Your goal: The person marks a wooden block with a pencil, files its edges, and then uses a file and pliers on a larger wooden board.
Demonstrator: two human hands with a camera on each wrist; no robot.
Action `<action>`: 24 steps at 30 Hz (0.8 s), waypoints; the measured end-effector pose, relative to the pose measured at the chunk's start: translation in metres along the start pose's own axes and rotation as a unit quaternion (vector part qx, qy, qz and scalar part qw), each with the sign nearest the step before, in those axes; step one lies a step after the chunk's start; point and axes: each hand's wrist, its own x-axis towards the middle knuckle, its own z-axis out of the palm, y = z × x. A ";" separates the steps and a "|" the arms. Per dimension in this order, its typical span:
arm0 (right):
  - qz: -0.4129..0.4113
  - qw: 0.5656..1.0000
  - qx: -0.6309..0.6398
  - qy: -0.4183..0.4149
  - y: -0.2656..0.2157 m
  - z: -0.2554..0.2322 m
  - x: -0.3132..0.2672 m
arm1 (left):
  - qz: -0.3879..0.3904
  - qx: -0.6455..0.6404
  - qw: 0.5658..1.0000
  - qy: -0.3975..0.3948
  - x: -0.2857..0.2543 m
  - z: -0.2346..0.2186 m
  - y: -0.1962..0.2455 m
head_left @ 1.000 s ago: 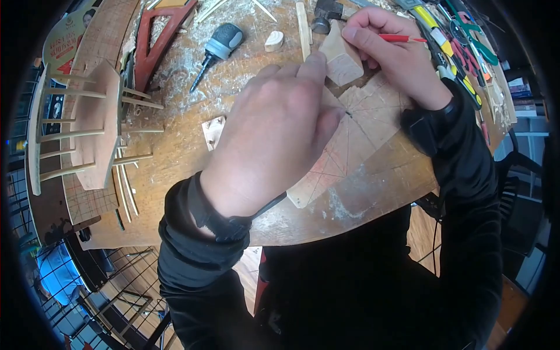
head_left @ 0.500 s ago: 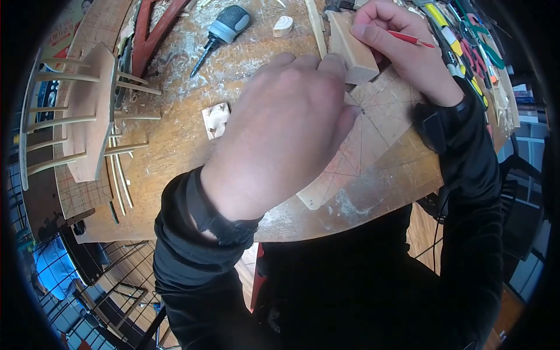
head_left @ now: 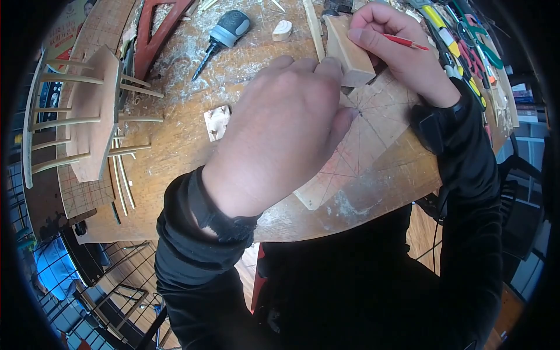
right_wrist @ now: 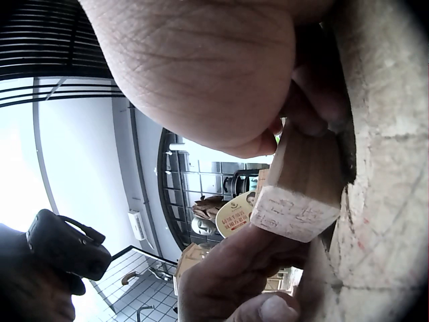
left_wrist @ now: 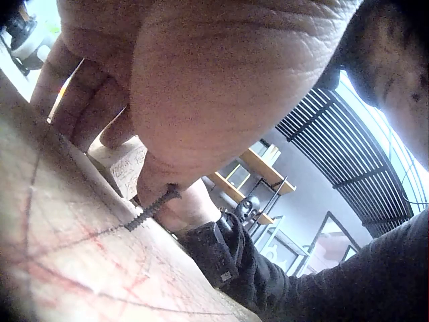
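A wooden block (head_left: 350,52) lies on a flat wooden board (head_left: 373,140) marked with dark lines radiating from a centre and red scribbles. My left hand (head_left: 280,125) reaches over the board, back up, with its fingers extended and fingertips against the block's left side. In the right wrist view, left-hand fingers (right_wrist: 248,251) lie beside the block's end face. My right hand (head_left: 396,44) holds a red pencil (head_left: 407,42), tip to the right, and its thumb and fingers touch the block's right side. In the left wrist view a dark screw (left_wrist: 153,208) sticks up from the board near my left thumb.
A drill driver (head_left: 226,32) and a small wood piece (head_left: 283,31) lie beyond my left hand. Left stands a wooden frame with dowels (head_left: 96,116), near a red triangular frame (head_left: 154,35). Hand tools (head_left: 461,46) crowd the right. Wood dust covers the table (head_left: 175,169).
The block has turned, showing more of its long side. Both hands have stayed at it, the pencil still in my right hand. The head view has shifted slightly.
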 end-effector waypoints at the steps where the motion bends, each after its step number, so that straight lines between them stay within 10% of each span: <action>1: -0.003 1.000 0.000 -0.003 0.001 -0.001 0.000 | 0.000 0.000 1.000 0.000 0.000 0.000 0.000; 24: -0.001 1.000 0.012 -0.014 -0.001 -0.001 0.000 | -0.025 -0.023 0.999 -0.025 0.001 -0.004 0.003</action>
